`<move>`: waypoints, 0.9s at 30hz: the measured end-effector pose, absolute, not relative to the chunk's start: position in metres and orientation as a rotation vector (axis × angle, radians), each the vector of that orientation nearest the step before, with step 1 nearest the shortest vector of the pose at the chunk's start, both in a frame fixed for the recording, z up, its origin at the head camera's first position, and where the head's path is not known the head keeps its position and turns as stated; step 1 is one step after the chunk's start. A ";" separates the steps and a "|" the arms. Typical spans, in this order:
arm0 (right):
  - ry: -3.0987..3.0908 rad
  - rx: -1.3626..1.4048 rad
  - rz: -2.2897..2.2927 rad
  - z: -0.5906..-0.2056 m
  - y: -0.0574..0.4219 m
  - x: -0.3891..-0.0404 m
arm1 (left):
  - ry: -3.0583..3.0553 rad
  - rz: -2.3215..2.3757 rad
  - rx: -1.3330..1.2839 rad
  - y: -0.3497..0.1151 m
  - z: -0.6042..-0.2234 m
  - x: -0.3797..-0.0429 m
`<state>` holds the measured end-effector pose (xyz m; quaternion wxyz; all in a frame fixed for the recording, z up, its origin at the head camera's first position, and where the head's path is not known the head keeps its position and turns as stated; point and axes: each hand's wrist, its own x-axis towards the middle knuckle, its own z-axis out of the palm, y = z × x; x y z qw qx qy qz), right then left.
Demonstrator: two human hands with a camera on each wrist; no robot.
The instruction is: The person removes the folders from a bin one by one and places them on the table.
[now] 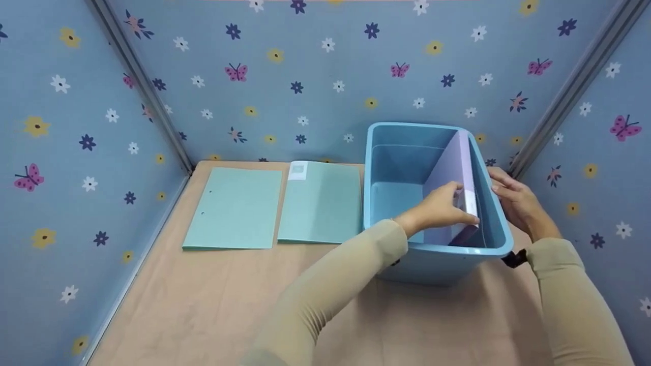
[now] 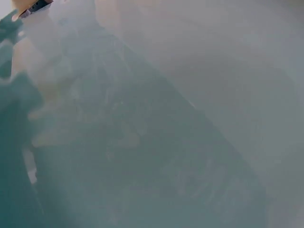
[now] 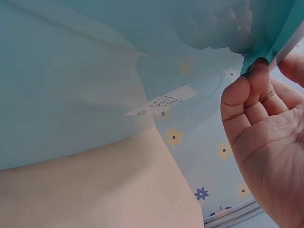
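A purple file folder (image 1: 464, 162) stands on edge along the right inner wall of a light blue plastic bin (image 1: 432, 262). My left hand (image 1: 437, 207) reaches into the bin and holds the folder's spine between thumb and fingers, near a white label. On the bin's right side my right hand (image 1: 521, 203) grips the rim. In the right wrist view that hand (image 3: 270, 123) has its fingers curled at the rim, beside the bin's outer wall (image 3: 66, 104). A blurred blue-green surface (image 2: 142, 142) fills the left wrist view, and the left fingers cannot be made out there.
Two mint green folders lie flat left of the bin: one (image 1: 236, 208) with two small holes, another (image 1: 328, 208) with a white label at its corner. Flower-patterned walls (image 1: 325, 71) enclose the beige table (image 1: 213, 305) at the back and both sides.
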<state>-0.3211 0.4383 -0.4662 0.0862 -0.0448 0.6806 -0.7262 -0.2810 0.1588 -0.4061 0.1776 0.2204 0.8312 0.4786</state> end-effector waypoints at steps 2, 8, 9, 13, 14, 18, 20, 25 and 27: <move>2.013 -0.134 -2.181 -0.466 0.439 -0.321 | 2.336 1.381 0.628 0.154 -0.406 -0.282; 1.965 -0.173 -2.236 -0.467 0.440 -0.320 | 2.295 1.424 0.691 0.137 -0.407 -0.287; 1.940 -0.189 -2.254 -0.467 0.440 -0.319 | 2.289 1.430 0.709 0.134 -0.407 -0.288; 1.857 -0.257 -2.307 -0.468 0.441 -0.319 | 2.278 1.447 0.757 0.122 -0.407 -0.292; 1.852 -0.266 -2.312 -0.468 0.441 -0.319 | 2.280 1.446 0.752 0.119 -0.407 -0.293; 1.875 -0.256 -2.292 -0.466 0.441 -0.320 | 2.287 1.457 0.726 0.108 -0.409 -0.297; 1.885 -0.231 -2.281 -0.465 0.440 -0.320 | 2.292 1.469 0.720 0.104 -0.411 -0.299; 1.915 -0.196 -2.255 -0.466 0.438 -0.321 | 2.302 1.507 0.685 0.094 -0.414 -0.305; 1.917 -0.198 -2.257 -0.467 0.438 -0.321 | 2.317 1.510 0.664 0.091 -0.416 -0.308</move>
